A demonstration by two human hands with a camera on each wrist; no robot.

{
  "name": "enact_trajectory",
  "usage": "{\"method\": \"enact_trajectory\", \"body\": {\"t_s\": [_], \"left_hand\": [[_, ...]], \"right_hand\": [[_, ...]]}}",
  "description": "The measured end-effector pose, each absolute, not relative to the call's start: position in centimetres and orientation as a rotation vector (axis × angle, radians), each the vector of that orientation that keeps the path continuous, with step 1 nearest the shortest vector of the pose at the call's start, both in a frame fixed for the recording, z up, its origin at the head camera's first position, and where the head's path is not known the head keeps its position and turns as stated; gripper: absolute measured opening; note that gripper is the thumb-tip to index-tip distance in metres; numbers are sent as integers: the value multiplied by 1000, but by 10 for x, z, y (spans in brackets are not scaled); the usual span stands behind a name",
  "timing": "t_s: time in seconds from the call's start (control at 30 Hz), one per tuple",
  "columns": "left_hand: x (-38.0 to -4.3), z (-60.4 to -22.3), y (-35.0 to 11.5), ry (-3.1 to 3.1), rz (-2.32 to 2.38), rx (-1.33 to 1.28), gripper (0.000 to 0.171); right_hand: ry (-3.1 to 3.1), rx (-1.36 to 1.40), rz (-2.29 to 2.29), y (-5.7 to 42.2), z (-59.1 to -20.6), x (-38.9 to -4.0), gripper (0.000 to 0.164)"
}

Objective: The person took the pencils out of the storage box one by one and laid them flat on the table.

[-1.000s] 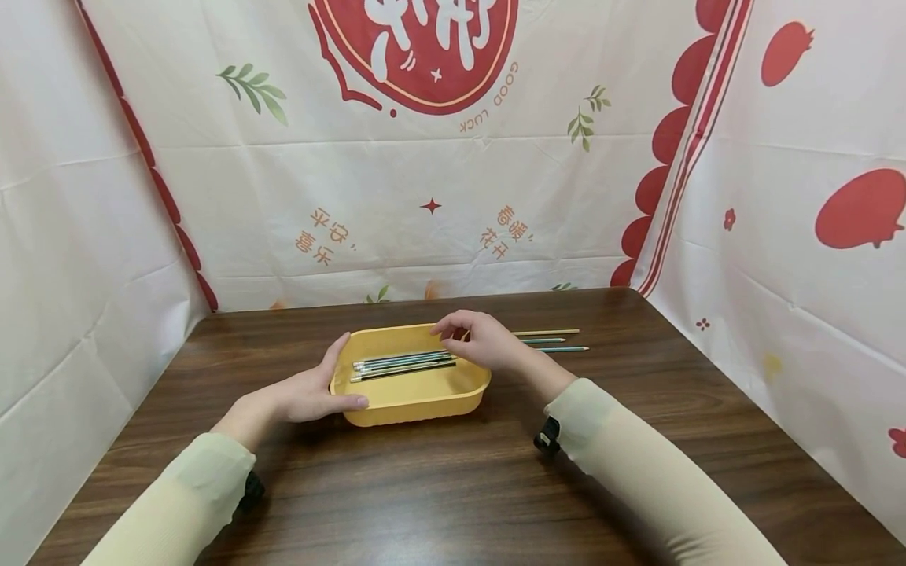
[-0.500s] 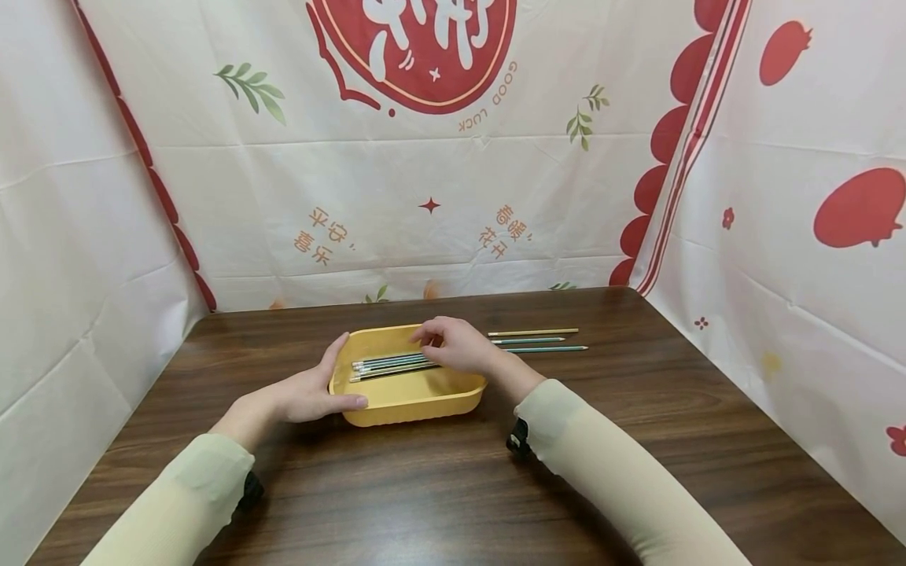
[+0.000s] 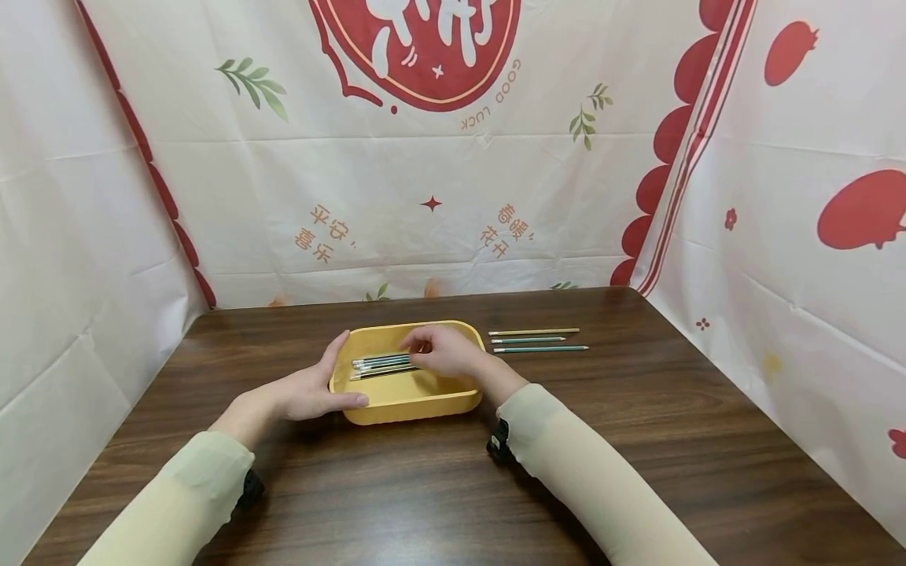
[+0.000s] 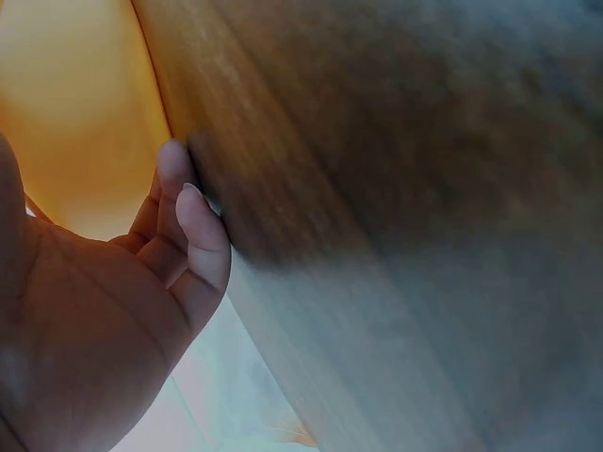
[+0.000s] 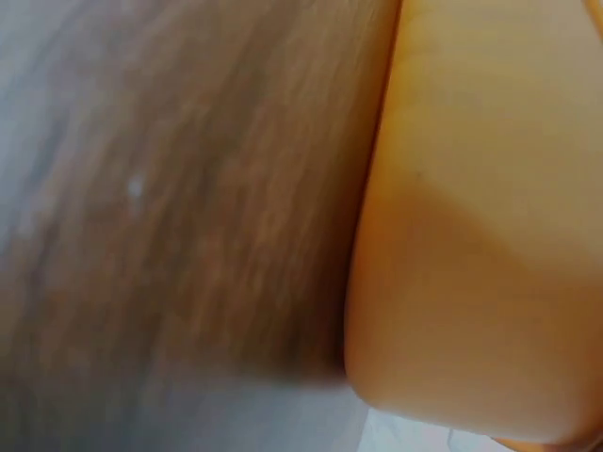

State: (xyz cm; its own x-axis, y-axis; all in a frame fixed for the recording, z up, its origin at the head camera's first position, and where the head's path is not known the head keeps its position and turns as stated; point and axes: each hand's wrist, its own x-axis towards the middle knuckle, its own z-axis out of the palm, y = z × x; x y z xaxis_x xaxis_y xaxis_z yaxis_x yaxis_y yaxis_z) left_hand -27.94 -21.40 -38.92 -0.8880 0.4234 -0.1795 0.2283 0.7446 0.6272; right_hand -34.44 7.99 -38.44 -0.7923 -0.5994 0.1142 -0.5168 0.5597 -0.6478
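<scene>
A yellow plastic basket (image 3: 418, 410) stands on the table, with a bundle of striped pencils (image 3: 382, 366) lying lengthwise inside. My left hand (image 3: 304, 393) holds the basket's left end, thumb over the front rim and fingers against the outside. The left wrist view shows those fingers (image 4: 203, 226) bent beside the yellow wall. My right hand (image 3: 446, 352) reaches into the basket with curled fingers, covering the right part of the pencils; I cannot tell whether it pinches any. Only the basket's outer wall (image 5: 471, 282) and the table show in the right wrist view.
Right of the basket lie three pencils side by side: a yellowish pencil (image 3: 534, 332), a teal pencil (image 3: 527, 340) and another teal pencil (image 3: 541, 348). Printed cloth (image 3: 425, 173) hangs behind the dark wooden table (image 3: 396, 495) and along both sides.
My right hand has moved left and slightly down inside the basket, from the pencils' right ends to over their middle. The left hand stays put. The three loose pencils are now fully uncovered.
</scene>
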Motion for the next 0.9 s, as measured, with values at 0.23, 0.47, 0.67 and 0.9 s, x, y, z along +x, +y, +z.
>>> {"method": "enact_trajectory", "body": {"t_s": [0.23,0.47,0.67,0.9], "left_hand": [[-278,-388,-214,2640,890,507,133],[-277,-387,-213,2638,899,508,133],[-277,-387,-213,2637,901,516,134],[-276,-387,-213,2636,903,514,134]], "right_hand": [[2621,-957,-963,78,-385,-344,28],[2614,-950,-880,78,-388,-345,28],[2611,-961,-860,78,-390,-346,26],[2600,-995,-799,78,-389,-344,29]]}}
